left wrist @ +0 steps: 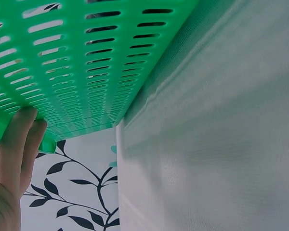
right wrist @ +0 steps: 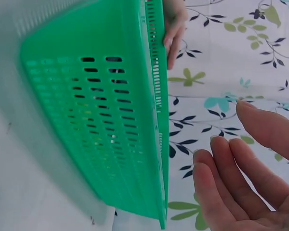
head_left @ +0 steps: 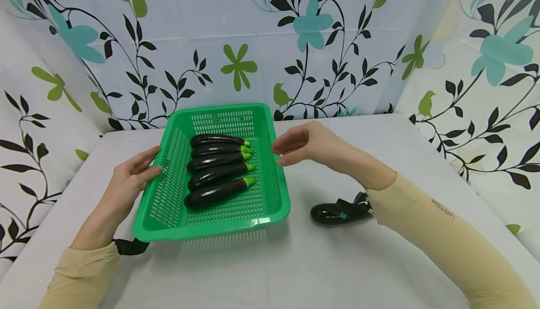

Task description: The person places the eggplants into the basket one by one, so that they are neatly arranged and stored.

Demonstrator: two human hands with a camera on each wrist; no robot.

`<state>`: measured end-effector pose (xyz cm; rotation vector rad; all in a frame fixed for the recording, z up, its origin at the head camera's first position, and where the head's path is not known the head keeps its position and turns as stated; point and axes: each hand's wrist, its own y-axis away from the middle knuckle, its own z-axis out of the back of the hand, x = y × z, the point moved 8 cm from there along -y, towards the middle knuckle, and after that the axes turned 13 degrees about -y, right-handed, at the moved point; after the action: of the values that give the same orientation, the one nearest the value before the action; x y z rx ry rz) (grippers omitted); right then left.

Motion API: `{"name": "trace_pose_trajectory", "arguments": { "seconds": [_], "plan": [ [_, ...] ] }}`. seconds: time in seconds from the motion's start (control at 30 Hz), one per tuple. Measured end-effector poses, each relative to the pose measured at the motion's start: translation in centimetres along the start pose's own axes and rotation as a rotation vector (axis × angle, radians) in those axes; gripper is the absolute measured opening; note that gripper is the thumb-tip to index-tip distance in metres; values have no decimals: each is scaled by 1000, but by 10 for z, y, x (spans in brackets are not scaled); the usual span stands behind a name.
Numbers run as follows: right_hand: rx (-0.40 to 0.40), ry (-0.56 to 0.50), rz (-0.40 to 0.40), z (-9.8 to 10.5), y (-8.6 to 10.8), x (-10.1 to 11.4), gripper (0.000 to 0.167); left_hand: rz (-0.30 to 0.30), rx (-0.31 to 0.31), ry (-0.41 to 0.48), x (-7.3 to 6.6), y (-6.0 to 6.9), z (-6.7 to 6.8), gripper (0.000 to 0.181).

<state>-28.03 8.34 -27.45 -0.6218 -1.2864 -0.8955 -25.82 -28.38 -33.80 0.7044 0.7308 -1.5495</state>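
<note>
A green plastic basket (head_left: 276, 192) stands on the white table, with several dark eggplants (head_left: 217, 175) lying side by side inside, their green stem ends to the right. My left hand (head_left: 126, 184) holds the basket's left rim. The thumb lies over the rim; two fingers (left wrist: 31, 139) touch the outer wall beneath it in the left wrist view. Just off the right rim is my right hand (head_left: 310, 147), its fingers loosely bent. The right wrist view shows a gap between these fingers (right wrist: 245, 178) and the basket, with nothing held.
One more eggplant (head_left: 331, 214) lies on the white table (head_left: 270, 276) right of the basket, partly hidden by the dark strap at my right wrist. A cloth (head_left: 202, 27) printed with leaves, flowers and birds hangs behind and at both sides.
</note>
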Motion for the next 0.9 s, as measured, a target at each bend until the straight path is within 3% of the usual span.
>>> {"name": "trace_pose_trajectory", "arguments": {
  "seconds": [0.43, 0.9],
  "plan": [
    [-17, -10, -49, 35, 33, -31, 43, 0, -4, -3, 0, 0, 0, 66],
    [-50, -39, -38, 56, 57, -57, 45, 12, -7, -15, 1, 1, 0, 67]
  ]
}}
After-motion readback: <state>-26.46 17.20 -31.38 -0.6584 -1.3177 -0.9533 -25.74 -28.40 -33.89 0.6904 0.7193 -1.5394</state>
